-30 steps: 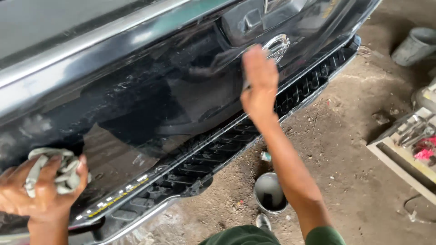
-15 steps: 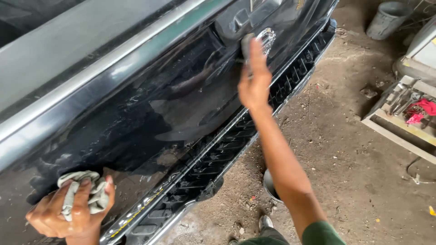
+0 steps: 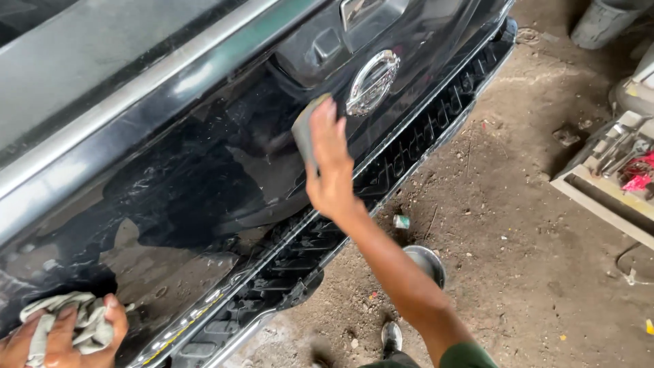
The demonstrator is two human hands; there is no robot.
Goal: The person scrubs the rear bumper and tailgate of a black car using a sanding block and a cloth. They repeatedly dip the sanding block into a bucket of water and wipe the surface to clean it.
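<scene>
Now right hand (image 3: 332, 178) pressing grey pad (image 3: 302, 129), oval chrome badge (image 3: 372, 82)

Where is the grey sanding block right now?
In the head view, the grey sanding block is pressed flat against the black car panel under the right hand, just left of the chrome emblem.

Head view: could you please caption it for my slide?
Right hand presses a grey sanding block to the glossy black tailgate; left hand holds a crumpled grey rag.

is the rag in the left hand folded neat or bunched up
Bunched up. The grey rag shows loose creases and lumps between the fingers of the left hand, which presses it against the dark car panel.
</scene>
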